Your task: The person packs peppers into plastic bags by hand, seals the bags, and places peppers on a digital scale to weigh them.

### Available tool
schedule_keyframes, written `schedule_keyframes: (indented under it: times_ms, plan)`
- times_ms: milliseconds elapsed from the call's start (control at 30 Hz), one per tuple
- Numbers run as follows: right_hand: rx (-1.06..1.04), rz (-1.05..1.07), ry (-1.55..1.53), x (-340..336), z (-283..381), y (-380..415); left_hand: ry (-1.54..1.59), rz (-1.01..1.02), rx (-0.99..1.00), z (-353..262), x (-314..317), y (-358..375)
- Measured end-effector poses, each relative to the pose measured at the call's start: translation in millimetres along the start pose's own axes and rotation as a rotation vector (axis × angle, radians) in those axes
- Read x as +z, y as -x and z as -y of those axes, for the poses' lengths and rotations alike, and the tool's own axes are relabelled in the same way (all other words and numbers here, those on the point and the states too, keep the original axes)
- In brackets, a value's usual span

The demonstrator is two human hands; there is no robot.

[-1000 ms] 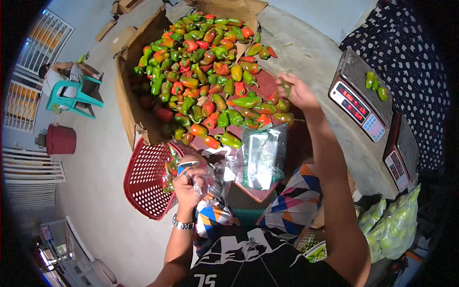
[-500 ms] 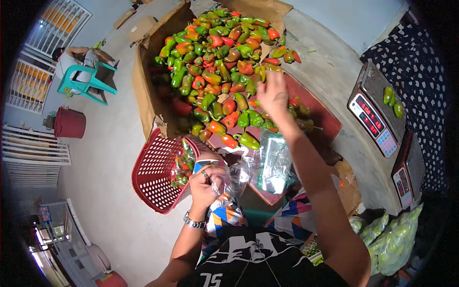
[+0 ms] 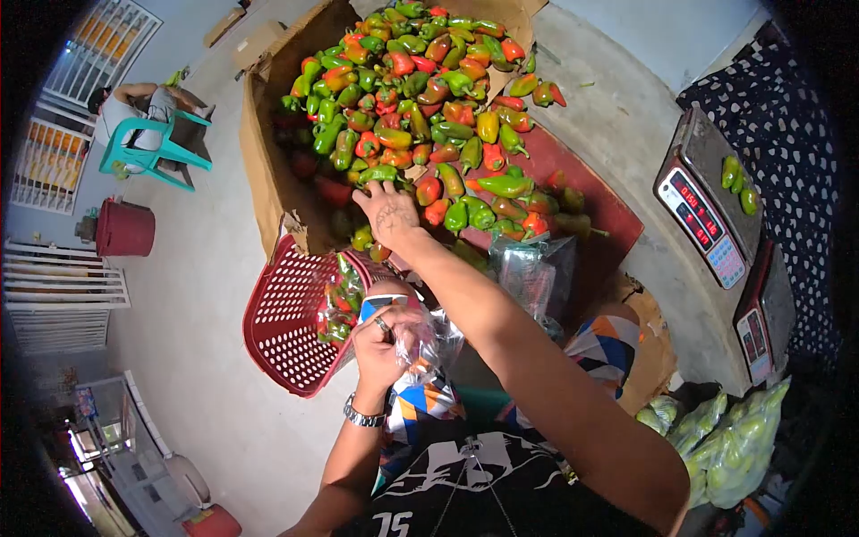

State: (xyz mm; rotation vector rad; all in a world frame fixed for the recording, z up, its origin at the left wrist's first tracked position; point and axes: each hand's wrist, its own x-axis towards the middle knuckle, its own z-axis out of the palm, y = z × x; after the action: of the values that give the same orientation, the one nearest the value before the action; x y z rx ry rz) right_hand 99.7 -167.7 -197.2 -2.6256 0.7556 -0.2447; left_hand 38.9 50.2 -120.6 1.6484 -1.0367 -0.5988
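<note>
At the centre-left of the head view, the right hand (image 3: 391, 217) has its fingers spread slightly and curled down on a glossy green bell-shaped pepper (image 3: 381, 172); whether they grip it cannot be told. The pepper lies with its long axis roughly left to right at the lower left of a red-and-green pepper heap (image 3: 429, 98); its pointing end cannot be determined. Lower centre, the left hand (image 3: 380, 347) is closed on a thin clear plastic bag (image 3: 431, 347), which extends rightward. Compared with half a second earlier, the right hand has shifted leftward across the heap; the left hand is little changed. The right forearm obstructs part of the maroon tabletop (image 3: 550, 148). A red perforated plastic basket (image 3: 282, 309) stands lower left; a digital scale (image 3: 702, 224) bearing green peppers (image 3: 738, 185) stands at right.
</note>
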Motion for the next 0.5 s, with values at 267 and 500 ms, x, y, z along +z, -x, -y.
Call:
schedule_keyframes:
  times_ms: [267, 500]
  plan:
    - [0.219, 0.148, -1.925, -23, -65, 30, -0.046, 0.004, 0.023, -2, -3, 0]
    - [0.351, 0.259, -2.152, -92, -117, 99, -0.01, 0.0, -0.01, -2, 4, 0]
